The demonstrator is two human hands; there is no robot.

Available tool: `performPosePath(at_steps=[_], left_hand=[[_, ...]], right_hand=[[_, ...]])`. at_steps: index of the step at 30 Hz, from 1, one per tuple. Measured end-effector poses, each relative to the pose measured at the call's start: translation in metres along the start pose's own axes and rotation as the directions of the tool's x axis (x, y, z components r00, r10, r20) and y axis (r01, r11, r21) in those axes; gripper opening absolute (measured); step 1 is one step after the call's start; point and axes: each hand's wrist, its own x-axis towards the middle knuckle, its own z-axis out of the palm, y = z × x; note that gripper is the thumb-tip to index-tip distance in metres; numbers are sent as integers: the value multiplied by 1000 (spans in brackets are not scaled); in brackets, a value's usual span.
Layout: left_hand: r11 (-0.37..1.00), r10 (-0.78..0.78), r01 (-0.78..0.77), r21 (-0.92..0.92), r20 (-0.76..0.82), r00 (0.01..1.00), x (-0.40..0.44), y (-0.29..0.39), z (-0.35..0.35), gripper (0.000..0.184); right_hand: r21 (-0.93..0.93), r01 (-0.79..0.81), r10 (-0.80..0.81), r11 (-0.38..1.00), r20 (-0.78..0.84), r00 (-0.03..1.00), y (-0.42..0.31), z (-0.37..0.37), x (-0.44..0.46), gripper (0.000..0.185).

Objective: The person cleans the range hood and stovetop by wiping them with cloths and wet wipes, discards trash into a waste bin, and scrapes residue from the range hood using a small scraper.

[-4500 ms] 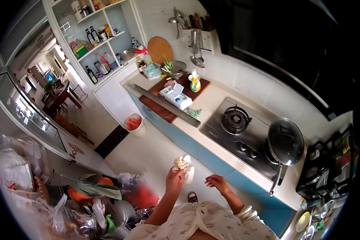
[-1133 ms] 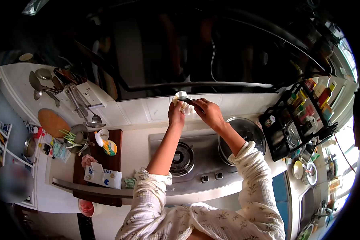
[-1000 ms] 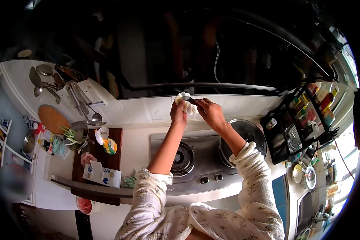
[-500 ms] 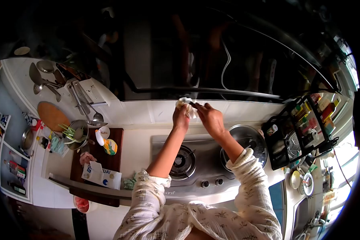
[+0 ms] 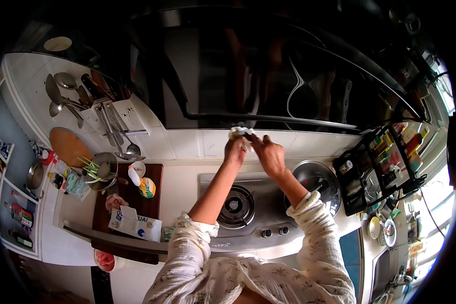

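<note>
Both my hands are raised above the back of the stove, in front of the white tiled wall. A crumpled white cloth or tissue (image 5: 241, 131) is gripped in my left hand (image 5: 234, 151), its folds sticking up past the fingers. Close beside it, my right hand (image 5: 270, 156) has its fingers closed on a small dark piece (image 5: 249, 137) that meets the cloth; its kind is too small to tell. Below lies the steel gas stove (image 5: 258, 202) with a bare burner (image 5: 236, 206) on the left and a glass-lidded pan (image 5: 316, 185) on the right.
The black range hood (image 5: 268, 124) hangs over the wall. Left of the stove, a dark board (image 5: 154, 195) carries a spray bottle (image 5: 146, 186), a white box (image 5: 136, 224) and a pot (image 5: 108, 178) with green stalks. A black rack (image 5: 349, 190) of jars stands right.
The view has shifted slightly, with the counter things appearing farther right. My hands stay together, and the cloth now looks more bunched, with less of it hanging between them.
</note>
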Motion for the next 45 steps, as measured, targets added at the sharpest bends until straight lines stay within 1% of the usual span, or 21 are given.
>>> performPosePath(at_steps=[1, 2, 4, 5, 7, 8, 9, 10, 12, 14, 16, 18, 20, 24, 28, 32, 34, 35, 38, 41, 45], left_hand=[[999, 37, -37, 8, 11, 999, -8, 14, -1, 33], [999, 46, -45, 22, -20, 999, -9, 25, -7, 33], [990, 80, -71, -118, 76, 994, -7, 46, -25, 33], [996, 64, -60, -68, 60, 996, -6, 51, -27, 32], [999, 29, -29, 31, 27, 999, -13, 60, -25, 32], [996, 15, -25, 89, 105, 994, -11, 55, -27, 32], [989, -1, -9, 147, 66, 998, -19, 52, -18, 31], [979, -14, 8, 203, 26, 1000, -24, 48, -8, 30], [963, -118, 96, 254, 73, 990, -19, 35, 0, 30], [979, -126, 107, 172, 99, 987, -19, 28, 7, 30], [977, -145, 135, 168, 52, 988, -20, 37, 8, 30], [990, -79, 74, 120, 39, 996, -26, 50, 0, 27], [996, 16, -25, 86, 103, 995, -18, 61, -25, 30], [978, 103, -118, 173, 88, 991, -24, 91, -31, 27], [972, 13, -27, 235, 60, 998, -20, 66, -15, 24], [988, -75, 60, 139, 104, 992, -15, 48, 0, 25], [995, -45, 39, 92, 70, 997, -10, 53, -11, 25], [990, -9, 7, 140, 19, 1000, -10, 60, -19, 26], [989, 131, -138, 54, 116, 985, -19, 98, -44, 30], [978, 124, -135, 156, 75, 989, -29, 125, -50, 30], [989, 49, -53, 136, 34, 998, -39, 124, -51, 30]], right_hand=[[-46, 90, -90, 995, 11, 996, -8, 10, 5, 28], [-31, 96, -96, 995, -12, 995, -18, 25, 11, 28], [36, 84, -83, 996, -26, 996, -44, 26, 21, 35], [48, 57, -51, 997, -112, 992, -51, 25, 22, 26], [26, 23, -21, 999, -97, 995, -46, 23, 16, 27], [15, 11, -9, 1000, -92, 996, -41, 21, 14, 27], [23, 3, -1, 1000, -90, 996, -38, 7, 11, 28], [-12, -37, 36, 999, -82, 996, -29, 5, 4, 27], [49, -130, 136, 990, -130, 982, -17, 1, -4, 25], [47, -120, 125, 992, -124, 984, -21, 0, -1, 26], [61, -110, 117, 992, -118, 986, -27, -2, 3, 25], [99, -107, 117, 989, -105, 988, -42, -1, 8, 23], [139, -103, 117, 985, -100, 988, -60, 10, 16, 23], [205, -91, 120, 975, -131, 984, -70, 17, 23, 22], [178, -133, 154, 975, -110, 982, -48, 6, 12, 22], [184, -132, 153, 974, -110, 982, -37, 5, 10, 24], [217, -151, 171, 964, -78, 982, -52, 3, 16, 22], [214, -98, 118, 972, -81, 990, -62, 11, 20, 24], [273, 43, 7, 961, -178, 984, -100, 36, 39, 26], [305, -4, 43, 952, -119, 992, -117, 31, 43, 28], [301, 24, 18, 953, -137, 990, -97, 21, 37, 27]])
